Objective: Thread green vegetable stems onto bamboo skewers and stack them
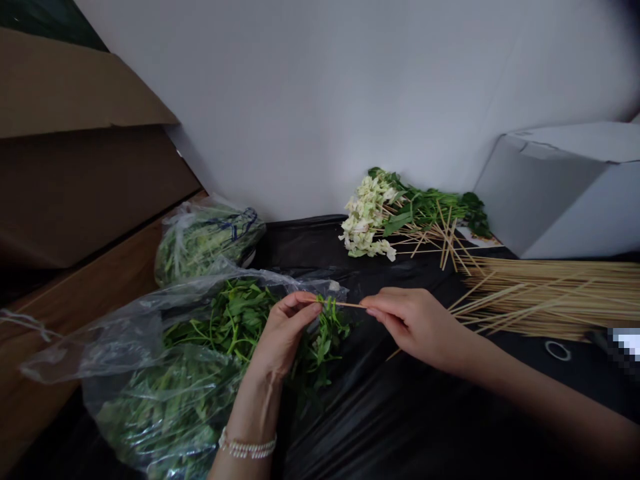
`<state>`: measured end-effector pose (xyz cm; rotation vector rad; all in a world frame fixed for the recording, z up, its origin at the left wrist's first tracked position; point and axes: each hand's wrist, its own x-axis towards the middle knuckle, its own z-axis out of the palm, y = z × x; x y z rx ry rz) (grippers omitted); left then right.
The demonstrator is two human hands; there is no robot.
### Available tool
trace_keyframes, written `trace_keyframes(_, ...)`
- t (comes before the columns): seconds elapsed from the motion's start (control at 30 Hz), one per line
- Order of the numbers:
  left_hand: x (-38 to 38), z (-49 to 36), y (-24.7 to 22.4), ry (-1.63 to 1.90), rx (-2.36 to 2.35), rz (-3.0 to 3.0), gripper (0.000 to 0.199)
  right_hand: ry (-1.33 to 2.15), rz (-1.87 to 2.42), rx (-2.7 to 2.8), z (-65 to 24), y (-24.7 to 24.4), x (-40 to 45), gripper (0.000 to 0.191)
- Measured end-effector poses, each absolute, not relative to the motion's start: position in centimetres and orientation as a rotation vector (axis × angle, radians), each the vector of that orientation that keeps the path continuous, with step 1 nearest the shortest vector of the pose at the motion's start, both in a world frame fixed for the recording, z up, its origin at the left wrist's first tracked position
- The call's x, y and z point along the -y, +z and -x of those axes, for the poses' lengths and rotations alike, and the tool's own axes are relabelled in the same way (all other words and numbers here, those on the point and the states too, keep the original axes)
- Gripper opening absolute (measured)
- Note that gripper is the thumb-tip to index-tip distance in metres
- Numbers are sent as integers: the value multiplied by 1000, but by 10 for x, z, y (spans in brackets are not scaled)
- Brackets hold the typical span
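Between my two hands runs a thin wooden stick [350, 305], nearly level. My left hand [290, 327], with a beaded bracelet at the wrist, pinches its left end near some green leaves. Leafy stems [327, 333] hang down from the stick beside my left fingertips. The fingers of my right hand [415, 323] are closed on the stick's right part. Behind and left of my left hand, loose greens [240, 313] spill from an open clear plastic bag [170, 400]. Whether my left fingers also grip a stem is too small to tell.
A tied bag of greens [205, 240] lies at the back left, near a cardboard box [90, 173]. Skewered pale and green leaves [370, 217] lie at the back. Many sticks [550, 293], a tape roll [557, 351] and a white box [560, 193] are at right.
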<state>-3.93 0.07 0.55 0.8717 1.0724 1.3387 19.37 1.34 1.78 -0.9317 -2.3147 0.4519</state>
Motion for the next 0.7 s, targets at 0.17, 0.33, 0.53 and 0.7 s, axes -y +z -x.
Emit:
trace_keyframes(0.17,0,32,1,1311,-1077,-879,20,462,945,2323,-193,18,-13,25)
trace_keyframes(0.33,-1,29,-1,1307,-1119,-865,24,437,934,2351,-194,18,-13,25)
trace_keyframes(0.53,0,25,-4,1287,-1146,-1004,20,438,940,2369,-191,16,-13,25)
trace_keyframes(0.7,-3,34,0,1295,-1258,-1153,19,229,1029,2232,-204,25,-22,25)
